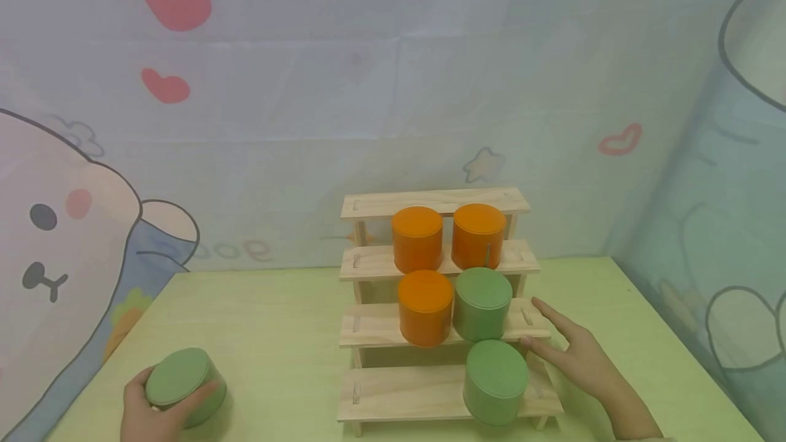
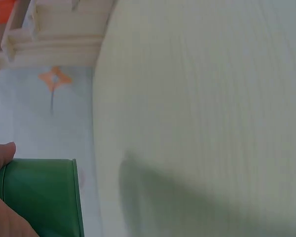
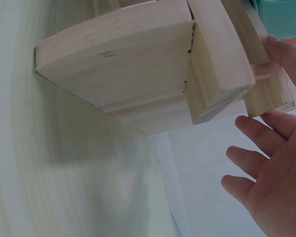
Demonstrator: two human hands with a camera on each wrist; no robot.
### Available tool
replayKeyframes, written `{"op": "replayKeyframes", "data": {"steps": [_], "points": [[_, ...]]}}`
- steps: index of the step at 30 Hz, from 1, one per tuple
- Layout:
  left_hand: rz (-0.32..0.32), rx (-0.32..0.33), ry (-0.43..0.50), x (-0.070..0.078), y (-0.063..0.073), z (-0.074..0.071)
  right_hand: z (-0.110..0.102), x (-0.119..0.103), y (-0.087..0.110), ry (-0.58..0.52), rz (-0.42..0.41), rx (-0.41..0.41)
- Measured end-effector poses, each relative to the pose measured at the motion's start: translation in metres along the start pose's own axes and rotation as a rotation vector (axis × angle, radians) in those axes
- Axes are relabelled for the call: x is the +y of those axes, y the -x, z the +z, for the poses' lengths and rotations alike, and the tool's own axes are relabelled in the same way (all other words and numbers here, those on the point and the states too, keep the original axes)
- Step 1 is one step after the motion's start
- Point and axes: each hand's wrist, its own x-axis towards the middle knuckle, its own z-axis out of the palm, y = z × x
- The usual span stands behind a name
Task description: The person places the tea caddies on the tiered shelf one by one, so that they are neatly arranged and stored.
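Observation:
In the head view, my left hand (image 1: 161,408) grips a green round tin (image 1: 187,387), which is tilted at the lower left. The left wrist view shows the same green tin (image 2: 42,197) with fingers around it. At the stepped wooden rack (image 1: 399,391), my right hand (image 1: 583,360) holds the right end of the second step from the bottom between thumb and index finger. Its other fingers are spread apart in the right wrist view. A green tin (image 1: 495,384) stands on the lowest step. Above it are another green tin (image 1: 482,309) and an orange tin (image 1: 425,312).
Two more orange tins, a left one (image 1: 417,244) and a right one (image 1: 479,241), stand on the step below the top board (image 1: 430,202). The rack rests on a pale yellow-green table (image 1: 276,333). Behind hangs a printed cloth (image 1: 295,101) with hearts and a bear.

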Motion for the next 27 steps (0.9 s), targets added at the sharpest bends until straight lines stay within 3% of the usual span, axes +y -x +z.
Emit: {"op": "replayKeyframes", "data": {"steps": [12,27], "points": [[0.111,-0.23,0.033,0.041,0.04,0.02,0.0,0.0,0.0,0.0,0.005,0.001],[0.253,-0.321,0.051,0.064,0.083,0.05,-0.001,-0.002,0.0,0.014,0.014,-0.007]]}}
